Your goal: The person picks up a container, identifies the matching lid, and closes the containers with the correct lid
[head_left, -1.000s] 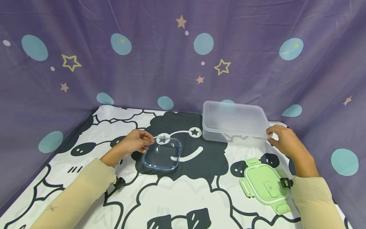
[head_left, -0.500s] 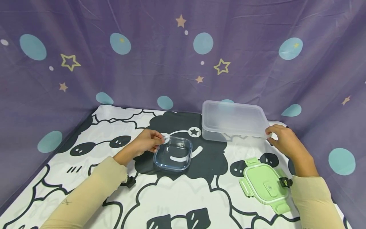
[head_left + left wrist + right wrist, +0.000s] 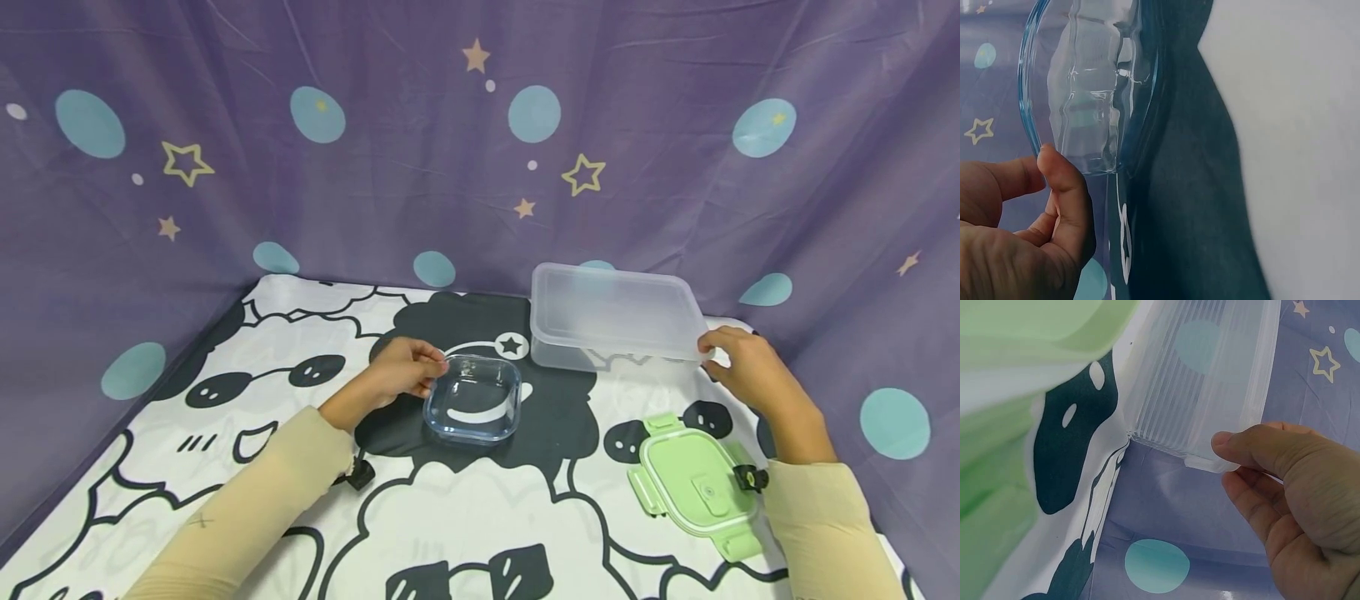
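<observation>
The glass dish [image 3: 474,398] was around the middle of the counter [image 3: 487,500], its far left corner pinched between the thumb and fingers of the left hand [image 3: 405,367]. Held at that one corner alone, it was best kept level and low, since smooth glass could probably twist or tip out of so small a grip; a finger well under the rim would likely have steadied it. Whether its base touched the cloth or hung just above could not be told.

The dish looked clear and roughly square with rounded corners, a blue tinge along its edges. Its mouth faced up with nothing over it, and the dark print and a white curved line showed through the bottom.

Near it, beyond its right side, stood the plastic box [image 3: 615,312], larger, rectangular and frosted. The right hand [image 3: 746,371] pinched its near right corner, thumb above the rim and fingers below; a light, steady hold there seemed enough.

Closer to the person on the right lay the green lid [image 3: 693,479], flat, apart from box and dish, its clips splayed outward. Cartoon faces covered the cloth, and a purple curtain [image 3: 420,183] with stars and blue spots hung behind.
</observation>
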`<state>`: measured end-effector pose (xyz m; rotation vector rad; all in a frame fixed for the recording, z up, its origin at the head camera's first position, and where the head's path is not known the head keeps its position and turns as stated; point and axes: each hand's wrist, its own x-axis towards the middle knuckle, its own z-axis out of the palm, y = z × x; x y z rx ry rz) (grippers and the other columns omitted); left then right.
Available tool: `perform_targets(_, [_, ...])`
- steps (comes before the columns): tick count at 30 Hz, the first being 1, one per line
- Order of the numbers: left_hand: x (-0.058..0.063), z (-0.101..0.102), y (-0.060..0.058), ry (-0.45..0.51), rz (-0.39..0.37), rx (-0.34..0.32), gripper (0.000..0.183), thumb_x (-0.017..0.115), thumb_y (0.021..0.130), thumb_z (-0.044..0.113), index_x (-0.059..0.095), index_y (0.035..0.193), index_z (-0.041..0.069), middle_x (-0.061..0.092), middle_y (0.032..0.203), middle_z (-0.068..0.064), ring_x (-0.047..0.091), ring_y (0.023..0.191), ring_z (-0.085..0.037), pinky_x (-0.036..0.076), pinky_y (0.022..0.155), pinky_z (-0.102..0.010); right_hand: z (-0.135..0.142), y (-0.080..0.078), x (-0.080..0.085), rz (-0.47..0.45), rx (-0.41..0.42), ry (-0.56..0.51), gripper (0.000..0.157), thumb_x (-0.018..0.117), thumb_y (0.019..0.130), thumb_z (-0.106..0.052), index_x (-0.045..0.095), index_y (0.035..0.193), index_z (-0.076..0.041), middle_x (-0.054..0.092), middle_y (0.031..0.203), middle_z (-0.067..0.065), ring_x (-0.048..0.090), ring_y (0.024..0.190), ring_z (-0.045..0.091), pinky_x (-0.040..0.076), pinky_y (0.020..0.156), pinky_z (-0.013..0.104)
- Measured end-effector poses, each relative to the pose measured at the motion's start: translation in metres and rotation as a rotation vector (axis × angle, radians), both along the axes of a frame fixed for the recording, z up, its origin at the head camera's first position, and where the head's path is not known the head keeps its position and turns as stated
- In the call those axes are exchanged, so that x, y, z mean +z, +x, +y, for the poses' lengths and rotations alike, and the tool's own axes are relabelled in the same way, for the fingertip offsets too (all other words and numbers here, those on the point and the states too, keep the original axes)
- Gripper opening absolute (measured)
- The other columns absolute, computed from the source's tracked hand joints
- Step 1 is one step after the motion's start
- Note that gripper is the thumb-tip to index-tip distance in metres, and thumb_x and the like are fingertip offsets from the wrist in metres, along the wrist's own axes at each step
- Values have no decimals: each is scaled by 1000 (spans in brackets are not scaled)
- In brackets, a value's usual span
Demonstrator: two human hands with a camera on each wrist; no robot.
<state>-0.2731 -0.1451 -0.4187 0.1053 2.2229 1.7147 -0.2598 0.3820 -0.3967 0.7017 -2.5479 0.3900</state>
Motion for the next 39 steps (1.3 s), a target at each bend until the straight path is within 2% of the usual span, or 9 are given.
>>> perform_targets(8, [-1,8,-3,13,6,-1,23,73,95,7,62,110,-6,62,85,-8,57,62,-12,55,53,-23,1,0,0,-6,-3,0,34,83,69,15,68,94,-3,70,93,13,64,85,34,49,74,52])
perform_targets(16, [-1,9,-2,15,-6,15,24,74,95,7,62,111,-6,62,85,-8,57,62,-13,55,53,-23,0,2,1,-9,-4,12,33,83,69,15,67,92,-4,70,91,12,63,81,33,49,71,52])
perform_targets(23, [0,10,0,18,-8,18,23,73,95,6,62,110,-6,62,85,-8,57,61,-13,55,53,-23,0,4,4,-46,-17,19,32,82,72,14,67,94,-3,71,93,14,64,82,34,50,71,52])
perform_targets(31, [0,9,-1,28,-6,13,23,73,94,6,62,110,-6,62,85,-8,58,62,-13,56,53,-23,-1,9,15,-88,-29,35,30,81,74,12,70,100,-1,72,96,17,65,81,37,51,70,54])
perform_targets(35, [0,9,-1,28,-11,12,23,74,94,6,63,111,-6,63,84,-8,58,62,-12,56,54,-23,0,15,22,-76,-41,42,26,81,78,5,70,100,-1,72,96,15,65,81,36,52,70,54])
perform_targets(39, [-2,9,-1,27,-10,15,24,74,94,7,63,111,-6,63,85,-8,59,62,-13,56,54,-24,2,22,28,-102,-59,44,20,80,83,-2,71,101,-2,72,94,13,68,85,37,53,74,56])
